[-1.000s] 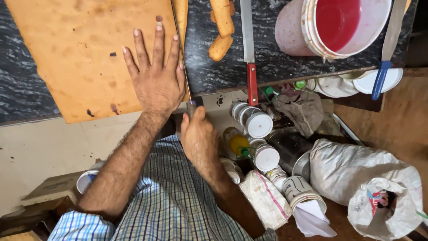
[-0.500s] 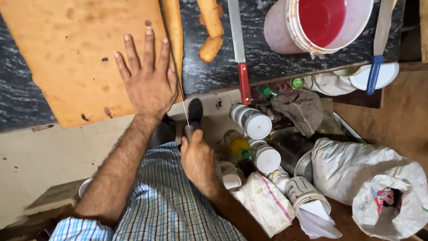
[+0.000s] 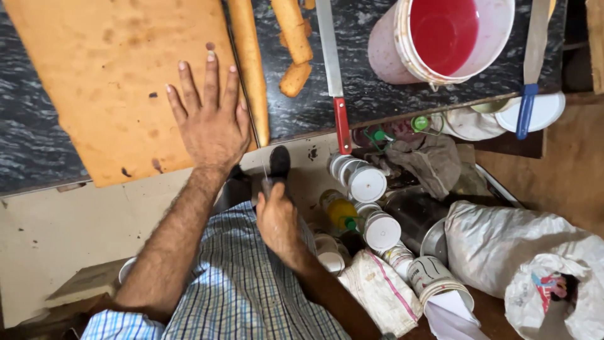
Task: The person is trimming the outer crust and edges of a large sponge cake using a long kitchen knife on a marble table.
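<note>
My left hand (image 3: 211,119) lies flat, fingers spread, on a large flat brown sheet (image 3: 119,82) that rests on the dark marble counter (image 3: 38,145). Below the counter's edge, my right hand (image 3: 277,217) is closed around a dark handle (image 3: 279,164) with a thin blade beside it; the tool's far end is hidden. A long brown strip (image 3: 251,69) lies along the sheet's right edge, just beyond my left fingers.
Brown trimmed pieces (image 3: 294,38), a red-handled knife (image 3: 333,75) and a blue-handled knife (image 3: 531,69) lie on the counter beside a bucket of red liquid (image 3: 450,34). Below stand several white-lidded containers (image 3: 368,182), cloths (image 3: 428,160) and white sacks (image 3: 535,258).
My right hand has risen toward the counter's edge with the dark-handled tool. The view has shifted, so the counter things sit higher in the frame. My left hand stays flat on the sheet.
</note>
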